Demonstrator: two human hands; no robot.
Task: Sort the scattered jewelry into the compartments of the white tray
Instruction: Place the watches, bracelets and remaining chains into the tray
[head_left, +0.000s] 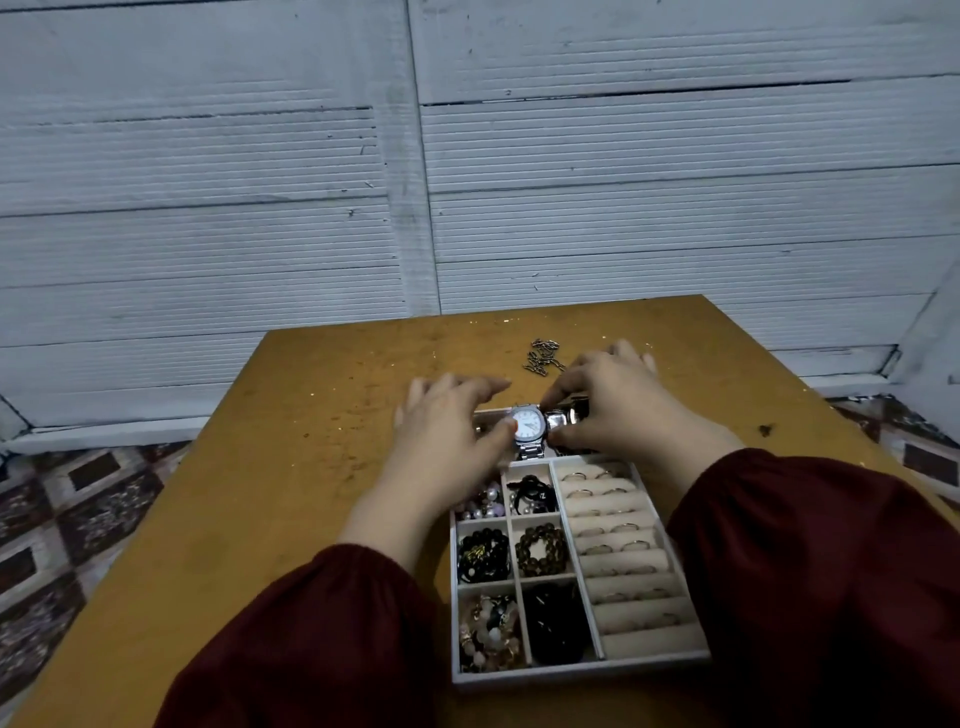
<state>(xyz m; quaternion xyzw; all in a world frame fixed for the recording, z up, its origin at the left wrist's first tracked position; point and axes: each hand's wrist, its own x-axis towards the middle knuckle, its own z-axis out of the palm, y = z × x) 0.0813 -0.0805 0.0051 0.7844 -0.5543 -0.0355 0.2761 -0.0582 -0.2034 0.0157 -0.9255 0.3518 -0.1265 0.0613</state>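
Far end of white tray (582, 670): silver watch (529, 423) over a compartment. Left hand (447, 421) fingers spread, thumb on case; right hand (618, 405) apparently pinches the band, partly hidden. Metal, weighty, slick, floppy band: grip the case. Loose chain (543, 357) on far tabletop (311, 415).

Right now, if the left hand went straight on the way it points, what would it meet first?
Likely the loose chain on the table, just beyond the left hand; depth is unclear.
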